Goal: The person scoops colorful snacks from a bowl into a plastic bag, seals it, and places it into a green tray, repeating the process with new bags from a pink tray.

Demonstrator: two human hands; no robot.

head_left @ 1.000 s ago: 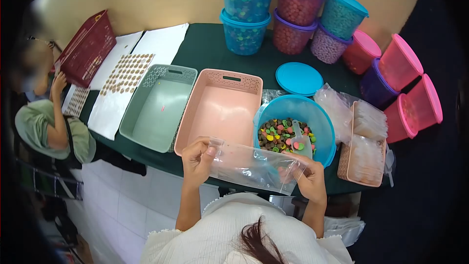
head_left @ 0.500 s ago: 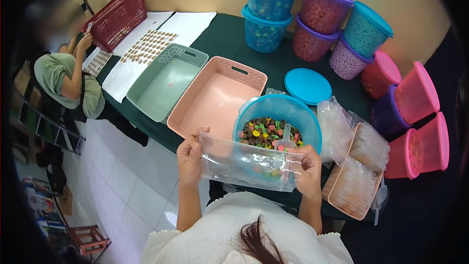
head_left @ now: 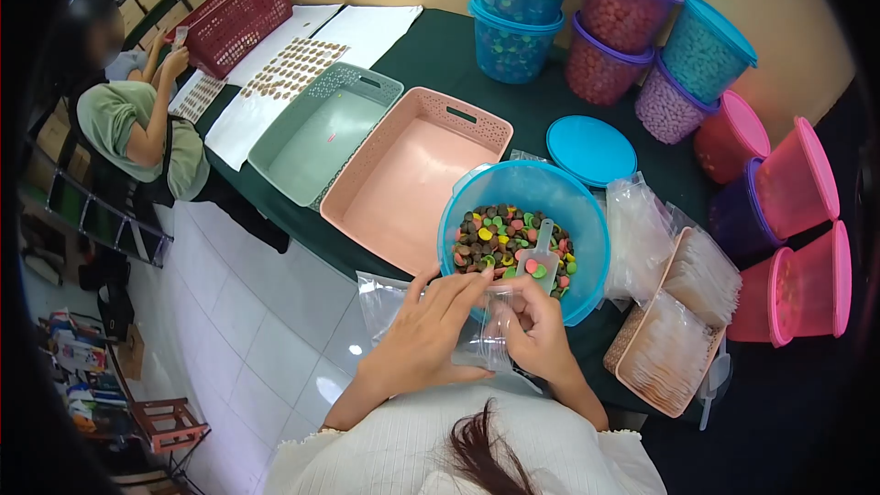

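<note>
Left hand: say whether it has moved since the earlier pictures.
Yes: the left hand has moved rightward, closer to the blue tub.

Left hand (head_left: 425, 328) extended, right hand (head_left: 541, 328) curled nearby

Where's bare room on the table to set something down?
Best: green cloth between the white paper and stacked blue tubs, beyond the pink basket, whose floor looks bare too. Crowded: right side, with blue bucket, clear plastic, bag-filled basket and pink tubs packed close.
</note>
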